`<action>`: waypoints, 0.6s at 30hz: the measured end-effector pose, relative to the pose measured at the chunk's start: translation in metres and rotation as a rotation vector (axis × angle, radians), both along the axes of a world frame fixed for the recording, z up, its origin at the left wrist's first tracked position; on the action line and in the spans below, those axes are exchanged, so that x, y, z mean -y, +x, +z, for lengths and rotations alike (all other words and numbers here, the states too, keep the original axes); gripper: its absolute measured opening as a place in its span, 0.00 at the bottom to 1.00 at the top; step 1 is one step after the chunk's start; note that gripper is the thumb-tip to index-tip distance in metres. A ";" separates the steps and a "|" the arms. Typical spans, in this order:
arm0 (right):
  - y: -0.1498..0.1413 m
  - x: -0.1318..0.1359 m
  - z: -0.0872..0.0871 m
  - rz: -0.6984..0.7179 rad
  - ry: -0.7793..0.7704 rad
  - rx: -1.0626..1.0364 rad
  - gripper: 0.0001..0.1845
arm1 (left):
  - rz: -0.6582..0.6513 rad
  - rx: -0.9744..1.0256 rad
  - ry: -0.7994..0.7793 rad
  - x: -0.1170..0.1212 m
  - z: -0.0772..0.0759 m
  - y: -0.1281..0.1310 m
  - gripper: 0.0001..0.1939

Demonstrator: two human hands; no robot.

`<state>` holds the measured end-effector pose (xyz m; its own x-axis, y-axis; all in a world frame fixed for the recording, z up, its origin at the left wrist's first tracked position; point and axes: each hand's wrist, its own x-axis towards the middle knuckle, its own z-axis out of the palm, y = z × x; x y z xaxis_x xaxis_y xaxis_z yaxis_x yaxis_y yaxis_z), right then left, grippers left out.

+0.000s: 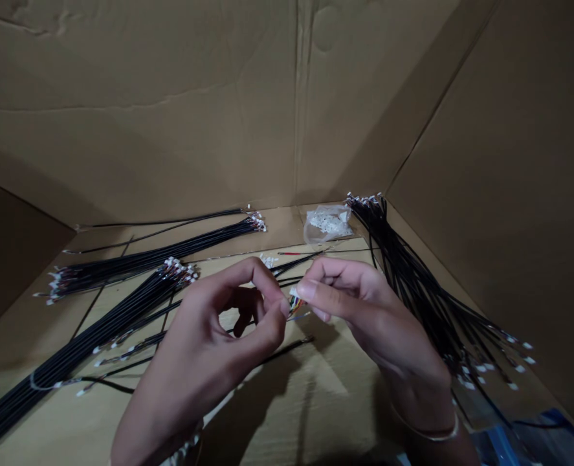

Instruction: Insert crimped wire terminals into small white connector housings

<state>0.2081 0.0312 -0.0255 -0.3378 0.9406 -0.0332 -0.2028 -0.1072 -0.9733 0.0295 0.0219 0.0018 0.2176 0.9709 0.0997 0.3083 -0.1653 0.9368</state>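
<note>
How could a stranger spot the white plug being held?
Below the cardboard back wall, find the left hand and right hand. Between them is the white plug with coloured wires. Unlike the other plugs on black cables, this one is held.

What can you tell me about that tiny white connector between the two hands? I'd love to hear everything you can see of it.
The white connector is small, blocky and plastic-looking. Thin coloured wires, yellow and orange-red among them, run from it down toward the fingertips of the left hand, which seem to pinch them. The right hand grips the connector from the side, partly covering it. It is held above the cardboard surface; its finer details are too small to make out.
</note>
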 end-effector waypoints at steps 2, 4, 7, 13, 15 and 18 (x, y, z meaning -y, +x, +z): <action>0.000 0.000 0.000 -0.002 0.000 0.017 0.13 | 0.013 -0.018 0.023 0.001 0.000 0.000 0.11; 0.000 -0.001 0.000 -0.006 -0.001 0.033 0.14 | 0.027 -0.034 0.043 0.002 0.000 0.000 0.11; -0.001 -0.001 0.000 -0.015 -0.005 0.060 0.15 | 0.053 -0.060 0.062 0.003 -0.001 0.000 0.11; -0.003 0.002 0.005 -0.050 -0.032 0.122 0.16 | 0.109 -0.112 0.085 0.006 -0.002 0.003 0.10; -0.004 0.002 0.006 -0.064 -0.038 0.144 0.16 | 0.123 -0.137 0.091 0.006 0.000 0.004 0.09; -0.004 0.002 0.007 -0.066 -0.037 0.164 0.16 | 0.128 -0.176 0.106 0.007 0.001 0.004 0.08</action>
